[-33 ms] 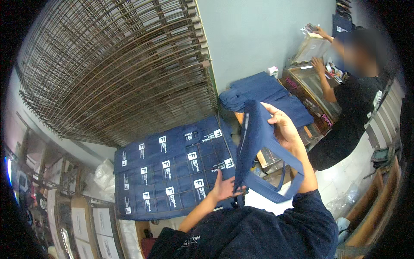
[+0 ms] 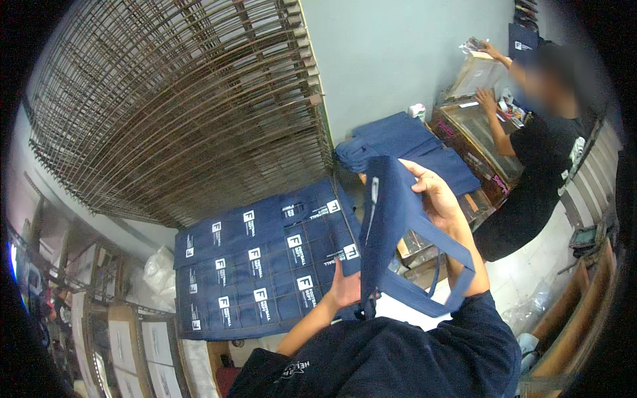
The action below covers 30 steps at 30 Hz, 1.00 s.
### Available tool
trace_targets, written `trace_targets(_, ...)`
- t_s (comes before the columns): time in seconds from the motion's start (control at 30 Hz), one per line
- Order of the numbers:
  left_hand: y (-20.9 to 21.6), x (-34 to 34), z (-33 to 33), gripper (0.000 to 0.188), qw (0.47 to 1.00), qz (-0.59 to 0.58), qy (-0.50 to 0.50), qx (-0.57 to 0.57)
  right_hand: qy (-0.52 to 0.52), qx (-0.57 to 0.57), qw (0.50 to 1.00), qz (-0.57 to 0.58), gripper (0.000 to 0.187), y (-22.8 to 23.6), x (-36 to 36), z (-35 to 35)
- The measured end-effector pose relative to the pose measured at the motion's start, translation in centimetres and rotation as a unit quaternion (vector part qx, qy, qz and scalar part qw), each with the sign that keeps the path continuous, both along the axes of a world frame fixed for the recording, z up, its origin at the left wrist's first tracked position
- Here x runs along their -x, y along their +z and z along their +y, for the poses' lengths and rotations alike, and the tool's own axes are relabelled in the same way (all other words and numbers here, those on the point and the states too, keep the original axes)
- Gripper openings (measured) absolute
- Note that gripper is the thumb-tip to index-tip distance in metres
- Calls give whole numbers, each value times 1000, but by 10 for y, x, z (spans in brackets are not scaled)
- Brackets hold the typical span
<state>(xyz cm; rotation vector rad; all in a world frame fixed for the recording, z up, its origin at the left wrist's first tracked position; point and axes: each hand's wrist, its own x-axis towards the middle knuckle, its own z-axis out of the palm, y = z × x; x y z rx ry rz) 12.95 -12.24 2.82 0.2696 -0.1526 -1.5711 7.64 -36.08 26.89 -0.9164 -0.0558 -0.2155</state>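
Note:
My right hand [image 2: 432, 192] grips the upper edge of a navy cloth tote bag [image 2: 395, 212], thumb on the near side. The bag hangs tilted, its strap loop dangling in front of my right forearm. A narrow strip of white print shows on its left face. At the bag's lower left is my left hand [image 2: 346, 285], thumb stretched up and apart; its fingertips are hidden by the bag, and whether they touch it I cannot tell. Left of that hand, several navy bags with white print [image 2: 255, 255] lie in rows on a wire rack.
A tall stack of wire drying racks [image 2: 199, 99] rises behind the rows. Folded navy cloth [image 2: 398, 132] is piled at the back. On the right, a co-worker [image 2: 537, 146] handles a framed screen [image 2: 474, 76] over a glass-topped box [image 2: 481, 136]. Wooden boards [image 2: 577, 312] stand at the near right.
The bag's lower end has swung slightly left and turned, showing more of its left face. My left fingers, partly visible before, are now behind it. The right hand keeps its grip.

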Motion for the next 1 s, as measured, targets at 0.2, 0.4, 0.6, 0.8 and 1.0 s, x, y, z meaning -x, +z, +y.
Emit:
trace_targets(0.2, 55, -8, -28, 94, 973, -46, 223, -17, 49, 39, 998, 17, 64, 7, 51, -22)
trace_targets(0.4, 119, -71, -1, 67, 890, -171, 406, -122, -12, 229, 967, 110, 55, -23, 71, -63)
trace_targets(0.6, 209, -59, 9, 56, 829, -303, 465, -71, -148, 357, 890, 240, 44, -66, 86, -74)
trace_targets(0.8, 247, -54, -20, 48, 780, -419, 447, -127, -73, 247, 938, 231, 26, -115, 83, -31)
trace_targets(1.0, 266, -47, -11, 51, 767, -421, 467, -132, 202, 92, 968, 113, 78, -150, 98, 47)
